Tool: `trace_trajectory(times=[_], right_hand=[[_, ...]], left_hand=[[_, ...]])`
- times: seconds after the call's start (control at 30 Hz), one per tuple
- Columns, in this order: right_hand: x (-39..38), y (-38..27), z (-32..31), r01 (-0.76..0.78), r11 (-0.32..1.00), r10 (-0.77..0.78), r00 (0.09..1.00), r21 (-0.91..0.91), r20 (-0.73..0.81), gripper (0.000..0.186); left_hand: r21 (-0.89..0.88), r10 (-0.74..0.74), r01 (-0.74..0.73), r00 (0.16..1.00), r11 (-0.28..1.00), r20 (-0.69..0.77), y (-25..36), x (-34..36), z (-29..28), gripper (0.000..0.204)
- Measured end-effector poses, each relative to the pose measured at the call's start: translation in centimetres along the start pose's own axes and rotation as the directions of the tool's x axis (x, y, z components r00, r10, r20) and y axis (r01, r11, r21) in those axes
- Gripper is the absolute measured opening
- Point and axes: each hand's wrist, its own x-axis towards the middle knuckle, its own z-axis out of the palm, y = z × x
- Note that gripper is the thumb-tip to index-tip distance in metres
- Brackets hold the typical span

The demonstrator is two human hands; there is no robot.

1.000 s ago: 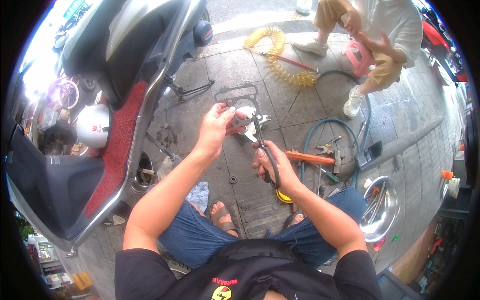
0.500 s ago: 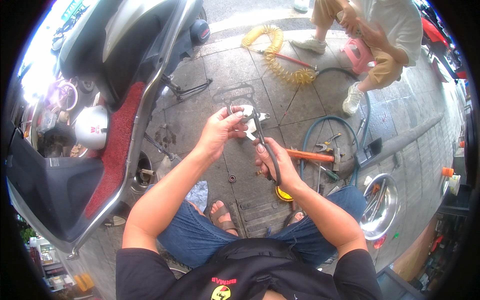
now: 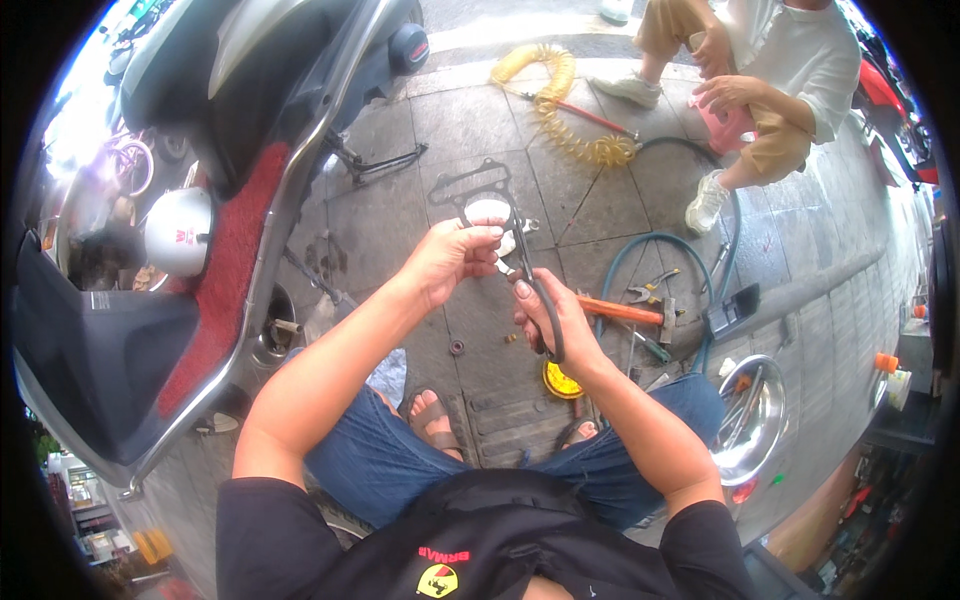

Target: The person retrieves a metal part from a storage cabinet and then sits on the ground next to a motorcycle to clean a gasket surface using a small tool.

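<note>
In front of me my left hand [image 3: 455,260] pinches a thin dark gasket [image 3: 440,187] with a cut-out outline, its far end sticking out beyond the fingers. My right hand [image 3: 560,325] is closed around the black handles of scissors [image 3: 555,345]. The scissors' blades point away from me and reach up beside the gasket, close to my left fingertips; whether they touch it I cannot tell. A whitish metal part [image 3: 507,243] shows on the paving behind my hands, partly covered by them.
At left stands a scooter with a red footmat [image 3: 235,270] and a silver helmet [image 3: 180,232]. A hammer [image 3: 625,312], pliers [image 3: 655,285], a yellow coiled hose [image 3: 560,110] and a metal bowl [image 3: 775,425] lie right of centre. Another person [image 3: 780,90] sits at far right.
My left fingers have shifted slightly along the gasket, and more of its far end shows. The scissors stay in my right hand. The other person's hands have moved apart.
</note>
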Motion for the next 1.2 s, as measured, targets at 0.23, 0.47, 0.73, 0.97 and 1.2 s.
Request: trace_trajectory(times=[0.23, 0.47, 0.73, 0.97, 1.2], right_hand=[[0.1, 0.2, -0.4, -0.012, 0.998, 0.013, 1.0, -0.058, 0.023, 0.049], [0.0, -0.1, -0.4, 0.0, 0.993, 0.005, 0.999, -0.116, 0.038, 0.044], [0.0, 0.6, -0.2, -0.039, 0.996, 0.04, 0.999, -0.083, 0.001, 0.041], [-0.3, 0.2, 0.0, -0.077, 0.993, 0.076, 0.997, -0.086, -0.015, 0.038], [-0.4, 0.2, -0.3, -0.051, 0.998, 0.052, 0.999, -0.046, 0.016, 0.036]], left_hand=[[-0.023, -0.002, 0.002, 1.0, 1.0, -0.002, -0.7, 0.7, -0.1, 0.032], [0.033, 0.033, -0.031, 0.998, 0.999, -0.046, -0.8, 0.4, 0.4, 0.032], [0.038, 0.029, -0.027, 0.998, 0.999, -0.051, -1.7, 0.9, 0.0, 0.029], [0.001, 0.018, -0.018, 0.998, 1.0, -0.053, -2.3, 1.2, -0.1, 0.027], [0.005, 0.013, -0.012, 0.999, 1.0, -0.039, -1.8, 0.7, 0.4, 0.029]])
